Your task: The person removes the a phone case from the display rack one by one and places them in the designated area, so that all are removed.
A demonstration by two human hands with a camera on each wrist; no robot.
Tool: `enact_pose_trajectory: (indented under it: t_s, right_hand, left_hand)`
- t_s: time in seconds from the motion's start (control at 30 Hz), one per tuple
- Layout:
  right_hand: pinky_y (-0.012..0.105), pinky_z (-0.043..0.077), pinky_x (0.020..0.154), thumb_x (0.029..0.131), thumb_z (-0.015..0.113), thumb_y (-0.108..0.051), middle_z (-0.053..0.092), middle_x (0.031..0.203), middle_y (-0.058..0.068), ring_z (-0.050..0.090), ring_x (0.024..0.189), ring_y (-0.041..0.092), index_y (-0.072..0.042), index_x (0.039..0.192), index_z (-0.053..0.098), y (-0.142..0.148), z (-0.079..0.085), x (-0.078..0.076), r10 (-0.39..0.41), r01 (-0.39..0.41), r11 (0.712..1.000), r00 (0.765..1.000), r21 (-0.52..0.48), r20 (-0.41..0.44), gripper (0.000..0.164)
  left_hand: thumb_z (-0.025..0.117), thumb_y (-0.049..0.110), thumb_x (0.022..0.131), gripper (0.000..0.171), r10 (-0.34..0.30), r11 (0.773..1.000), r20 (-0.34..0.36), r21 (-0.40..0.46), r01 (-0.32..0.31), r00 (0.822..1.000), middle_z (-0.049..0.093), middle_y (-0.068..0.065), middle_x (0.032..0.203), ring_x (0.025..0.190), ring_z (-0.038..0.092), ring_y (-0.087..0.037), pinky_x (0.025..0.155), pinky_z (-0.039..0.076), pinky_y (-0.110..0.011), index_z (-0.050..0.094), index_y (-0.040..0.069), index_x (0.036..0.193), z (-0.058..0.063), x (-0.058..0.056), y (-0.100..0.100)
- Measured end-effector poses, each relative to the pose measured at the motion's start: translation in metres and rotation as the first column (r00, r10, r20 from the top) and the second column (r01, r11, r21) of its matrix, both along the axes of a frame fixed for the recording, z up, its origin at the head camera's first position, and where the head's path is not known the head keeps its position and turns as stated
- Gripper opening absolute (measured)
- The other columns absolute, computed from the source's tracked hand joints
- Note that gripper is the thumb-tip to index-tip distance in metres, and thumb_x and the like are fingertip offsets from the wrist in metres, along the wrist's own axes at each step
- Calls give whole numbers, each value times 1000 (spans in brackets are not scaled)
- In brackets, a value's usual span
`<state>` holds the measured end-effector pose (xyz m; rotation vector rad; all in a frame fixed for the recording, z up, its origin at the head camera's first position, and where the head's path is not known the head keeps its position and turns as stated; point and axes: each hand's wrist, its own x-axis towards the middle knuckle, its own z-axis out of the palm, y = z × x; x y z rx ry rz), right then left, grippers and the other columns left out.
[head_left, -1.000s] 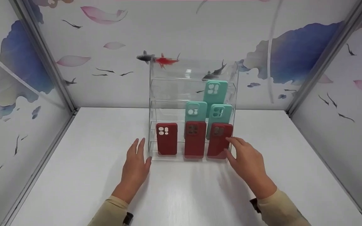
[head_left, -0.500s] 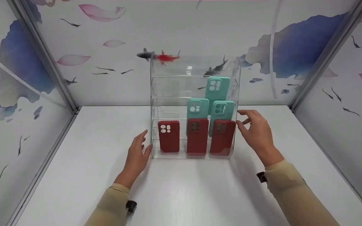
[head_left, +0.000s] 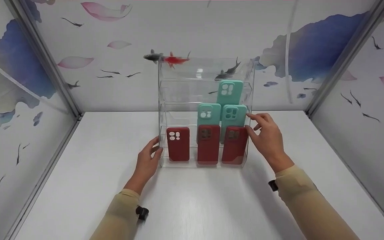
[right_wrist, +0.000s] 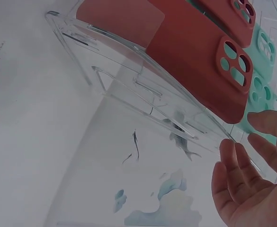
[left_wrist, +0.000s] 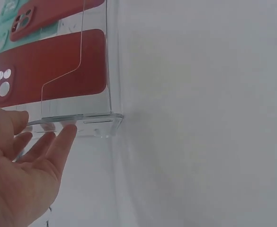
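Note:
A clear tiered display rack [head_left: 178,90] stands on the table with phone cases in it. Along its lowest tier are a left red phone case [head_left: 178,145], a middle red phone case [head_left: 208,150] and a right red phone case [head_left: 234,150]. Teal phone cases [head_left: 231,91] stand on the tiers behind. My left hand [head_left: 147,163] holds the rack's left side panel, thumb in front and fingers outside, as the left wrist view shows. My right hand [head_left: 268,138] is at the rack's right edge, its thumb and index finger apart beside the right-hand teal case [head_left: 234,115].
A white table [head_left: 185,206] lies beneath the rack. Printed panels with fish and petals enclose it at the back and sides, joined by metal corner posts [head_left: 52,66]. Each wrist wears a black strap-like band [head_left: 142,212].
My right hand has risen from the right red case to the rack's upper right edge. My left hand has moved up onto the left panel. The right-hand teal case has shifted slightly left.

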<state>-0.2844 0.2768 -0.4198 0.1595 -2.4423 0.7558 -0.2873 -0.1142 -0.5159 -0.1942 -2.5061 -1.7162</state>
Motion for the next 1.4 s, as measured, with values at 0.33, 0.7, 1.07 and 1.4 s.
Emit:
enact_pose_trajectory:
  t_s: [0.33,0.7,1.07,1.4]
  right_hand:
    - [43,60,74,94,75,-9,65,118,12,68,92,29,-8,119,77,3,-4,-1,-19,19,1000,999,6,-31,25]
    - [42,59,73,95,73,-16,68,106,10,65,89,29,-7,105,81,5,-14,4,31,-28,998,998,48,-61,15]
    - [44,66,76,89,82,-9,76,99,7,72,86,21,-7,105,78,5,-4,14,166,-165,986,986,25,-8,16]
    - [37,68,73,87,82,-4,77,94,5,75,79,17,-7,101,80,-3,12,24,249,-248,967,968,55,-15,15]
  left_hand:
    - [55,24,109,51,5,1000,17,-14,-4,1000,49,-7,158,142,53,-30,117,49,-45,42,16,157,-1,1,-2]
    - [55,18,109,49,10,1000,-15,-7,-10,1000,52,-12,154,139,55,-32,110,55,-42,43,11,156,-2,0,-2]
    - [54,21,109,49,13,1000,-14,-28,-14,1000,52,-9,155,139,56,-29,114,53,-42,42,12,157,-4,0,-2]
    - [53,24,110,49,24,998,-14,-62,-25,1000,51,-8,156,140,54,-29,118,49,-44,42,14,157,-4,2,0]
